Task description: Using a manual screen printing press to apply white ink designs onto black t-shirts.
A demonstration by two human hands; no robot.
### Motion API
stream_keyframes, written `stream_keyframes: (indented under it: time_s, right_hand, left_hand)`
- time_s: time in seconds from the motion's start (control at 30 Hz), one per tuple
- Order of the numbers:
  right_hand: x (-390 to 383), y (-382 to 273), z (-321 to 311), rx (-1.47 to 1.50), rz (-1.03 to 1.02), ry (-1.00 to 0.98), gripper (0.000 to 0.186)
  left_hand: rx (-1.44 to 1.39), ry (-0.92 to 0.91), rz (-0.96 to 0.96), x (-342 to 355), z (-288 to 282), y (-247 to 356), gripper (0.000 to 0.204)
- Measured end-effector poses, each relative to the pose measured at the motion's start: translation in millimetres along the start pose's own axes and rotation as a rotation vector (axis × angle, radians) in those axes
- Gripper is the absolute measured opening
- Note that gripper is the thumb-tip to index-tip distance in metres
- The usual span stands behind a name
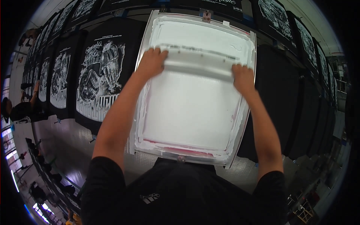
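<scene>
Both my hands grip a wide metal squeegee (pixel 198 64) that spans most of a screen printing frame (pixel 243 123). My left hand (pixel 152 62) is closed over its left end, and my right hand (pixel 243 78) is closed over its right end. The squeegee lies across the upper part of the screen, slightly lower on the right. White ink (pixel 187 108) covers the mesh on both sides of it, with thicker smears along the frame's inner edges. Whatever lies beneath the screen is hidden.
To the left, black shirts (pixel 101 75) with white prints lie in a row on boards. Plain black shirts (pixel 277 93) lie to the right, and more printed ones (pixel 275 18) run along the far side. Another person (pixel 22 108) stands at the far left. A metal clamp (pixel 206 15) holds the frame's far edge.
</scene>
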State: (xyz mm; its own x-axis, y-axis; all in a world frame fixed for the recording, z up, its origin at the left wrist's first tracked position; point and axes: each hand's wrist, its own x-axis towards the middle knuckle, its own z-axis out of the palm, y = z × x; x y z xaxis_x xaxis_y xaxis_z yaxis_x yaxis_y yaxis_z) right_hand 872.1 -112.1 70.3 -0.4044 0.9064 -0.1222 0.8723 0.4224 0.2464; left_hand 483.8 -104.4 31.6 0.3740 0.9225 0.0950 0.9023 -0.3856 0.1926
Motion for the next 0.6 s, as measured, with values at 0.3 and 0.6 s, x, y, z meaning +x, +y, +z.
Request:
stream_keyframes:
  time_s: [0.3,0.6]
  right_hand:
    - [-257.1,-120.3,-102.9,0.48,-0.026,-0.059,0.032]
    - [-287.6,-151.0,-99.7,0.483,0.129,-0.411,0.043]
  left_hand:
    - [-0.206,-0.047,0.026,-277.5,-93.0,91.8,0.031]
    - [-0.305,-0.172,-0.042,-321.1,-79.3,107.4,0.03]
